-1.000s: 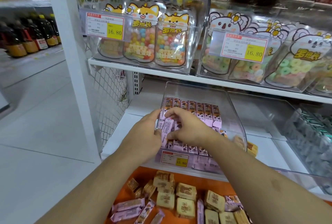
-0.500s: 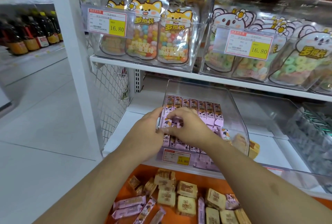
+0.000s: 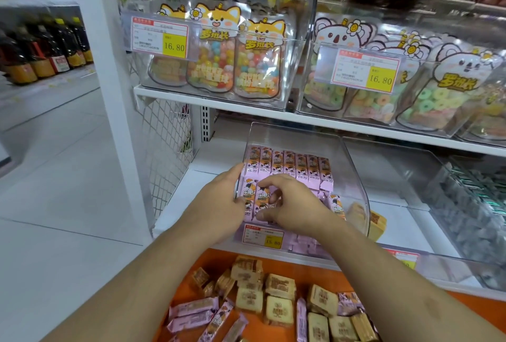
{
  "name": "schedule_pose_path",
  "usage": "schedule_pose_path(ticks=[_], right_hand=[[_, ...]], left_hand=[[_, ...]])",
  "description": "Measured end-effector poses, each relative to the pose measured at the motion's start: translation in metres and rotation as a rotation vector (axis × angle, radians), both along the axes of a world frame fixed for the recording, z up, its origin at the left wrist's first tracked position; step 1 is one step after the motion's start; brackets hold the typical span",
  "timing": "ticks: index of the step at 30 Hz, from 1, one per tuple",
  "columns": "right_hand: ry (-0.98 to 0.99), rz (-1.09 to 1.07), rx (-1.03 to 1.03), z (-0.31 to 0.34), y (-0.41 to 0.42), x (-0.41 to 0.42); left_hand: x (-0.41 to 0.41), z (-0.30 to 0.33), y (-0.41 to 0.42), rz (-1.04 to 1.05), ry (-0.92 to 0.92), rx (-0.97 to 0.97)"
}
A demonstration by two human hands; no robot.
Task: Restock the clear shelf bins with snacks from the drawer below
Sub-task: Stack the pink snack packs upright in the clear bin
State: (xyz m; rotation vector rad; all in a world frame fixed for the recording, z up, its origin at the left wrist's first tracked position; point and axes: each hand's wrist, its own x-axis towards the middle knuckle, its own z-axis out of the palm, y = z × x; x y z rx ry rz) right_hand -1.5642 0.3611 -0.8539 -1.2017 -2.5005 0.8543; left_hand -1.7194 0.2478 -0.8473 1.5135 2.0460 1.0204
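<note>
Both hands have shifted slightly since a second ago: the right hand has pulled back a touch toward the bin front, fingers now curled over the front pink wrapped snack bars, thumb low near the bin's price tag. Looks like a pinch on one or two bars, but exact contact is hidden by the fingers. Left hand sits on the bin's left wall, fingers wrapped at the edge, thumb side touching the front bars; steadying, by my read.

Meaning: still aligning the front row in the clear plastic shelf bin, not fetching more stock. Judged mid-task.

Orientation: back row of pink bars stands side by side, long axis running front-to-back of the bin, tilted up toward the rear. Front bars under the hands follow the same axis, printed faces up.

Supply: orange drawer below holds loose pink bars lying at mixed angles, plus tan square biscuit packs. Plenty left to load.
</note>
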Motion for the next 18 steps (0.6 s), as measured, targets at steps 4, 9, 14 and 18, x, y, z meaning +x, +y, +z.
schedule_pose_path(ticks=[4,9,14,18], right_hand=[[0.007,-0.013,0.0,0.004,-0.005,0.01],[0.067,-0.04,0.051,0.017,-0.024,0.036],[0.127,-0.032,0.026,0.021,-0.065,0.084],[0.138,0.004,-0.051,0.001,-0.098,0.119]], left_hand=[[0.001,0.002,-0.003,-0.035,-0.008,-0.024],[0.005,0.009,-0.019,-0.055,-0.016,-0.027],[0.017,0.011,-0.058,-0.059,0.053,-0.099],[0.025,0.001,-0.085,0.02,0.087,-0.119]])
